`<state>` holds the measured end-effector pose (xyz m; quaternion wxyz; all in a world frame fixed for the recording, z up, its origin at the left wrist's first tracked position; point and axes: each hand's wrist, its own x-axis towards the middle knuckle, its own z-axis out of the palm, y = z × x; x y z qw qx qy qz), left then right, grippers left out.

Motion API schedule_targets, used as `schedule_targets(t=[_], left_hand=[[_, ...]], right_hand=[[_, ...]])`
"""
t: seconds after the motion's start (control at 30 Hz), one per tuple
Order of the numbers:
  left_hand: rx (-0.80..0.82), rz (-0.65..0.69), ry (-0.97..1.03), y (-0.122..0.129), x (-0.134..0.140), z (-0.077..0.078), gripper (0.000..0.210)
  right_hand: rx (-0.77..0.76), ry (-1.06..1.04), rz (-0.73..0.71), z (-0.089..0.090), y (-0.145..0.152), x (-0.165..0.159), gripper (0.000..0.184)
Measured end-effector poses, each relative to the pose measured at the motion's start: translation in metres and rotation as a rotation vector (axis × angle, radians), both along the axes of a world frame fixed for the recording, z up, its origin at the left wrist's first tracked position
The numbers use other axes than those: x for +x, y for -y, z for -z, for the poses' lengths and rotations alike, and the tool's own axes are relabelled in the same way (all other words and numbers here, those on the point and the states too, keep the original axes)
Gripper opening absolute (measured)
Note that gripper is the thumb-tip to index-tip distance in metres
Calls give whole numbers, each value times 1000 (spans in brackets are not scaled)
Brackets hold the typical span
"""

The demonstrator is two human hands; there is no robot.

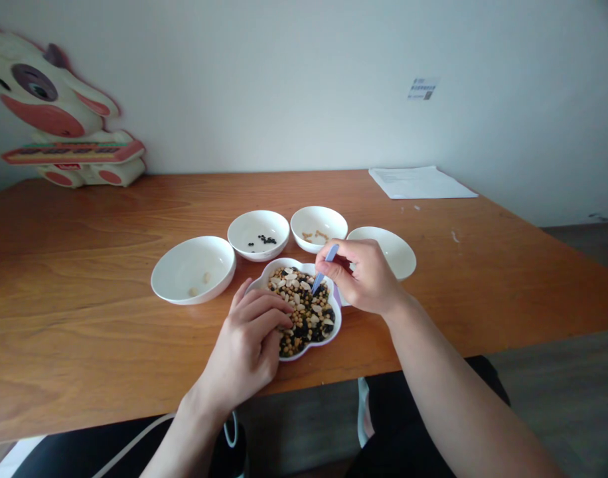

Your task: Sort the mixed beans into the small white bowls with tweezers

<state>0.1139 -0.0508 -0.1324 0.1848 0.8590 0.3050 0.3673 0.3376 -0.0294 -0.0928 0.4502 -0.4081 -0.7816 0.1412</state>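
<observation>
A white flower-shaped dish (337, 325) sits near the table's front edge. It holds mixed beans (304, 312): black ones, small yellowish ones and pale flat pieces. My left hand (251, 342) grips the dish's left side, its fingers bent over the rim and fingertips at the beans; its thumb is partly hidden. Above the dish's right side, my right hand (366, 275) is closed on blue plastic tweezers (325, 269), whose tips point down among the beans. What the tips hold, if anything, is too small to make out.
Around the dish stand white bowls: one with two pale pieces (193, 271), one with black beans (258, 236), one with small tan pieces (318, 229), and one partly behind my right hand (396, 252). Papers (423, 182) and a cow-shaped toy keyboard (75, 119) are farther back.
</observation>
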Motion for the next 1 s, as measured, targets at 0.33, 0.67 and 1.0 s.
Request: schedule_targets(t=[0.33,0.67,1.0], left_hand=[[-1,-2,-1,0,0,0,29],[-1,-1,-2,1,0,0,29],[0,-5,-8,0,0,1,28]], right_hand=[[-25,93,-8,2,-1,-3,14],[-17,80,-16,3,-1,-4,15],[11,64,-7,2,-1,-5,13]])
